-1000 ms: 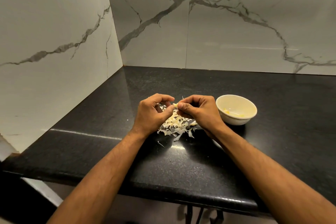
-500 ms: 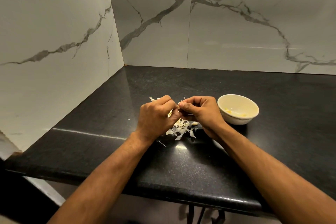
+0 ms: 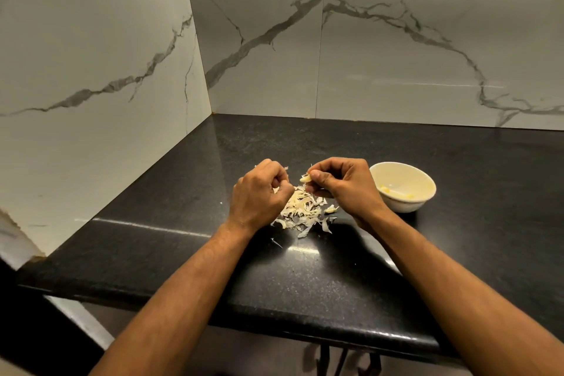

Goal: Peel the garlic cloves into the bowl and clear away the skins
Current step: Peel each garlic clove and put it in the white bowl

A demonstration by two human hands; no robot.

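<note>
A pale, partly peeled garlic clove (image 3: 305, 178) is pinched at the fingertips of the right hand (image 3: 345, 189), above a heap of papery skins (image 3: 300, 210) spread on the black worktop (image 3: 320, 284). Broad bare surface is seen toward the near rounded edge and the far wall. The left hand (image 3: 259, 197) is curled beside the heap, slightly apart from the right; whether a scrap of skin is held cannot be told. A cream bowl (image 3: 403, 186) with yellowish pieces is set just right of the right hand.
</note>
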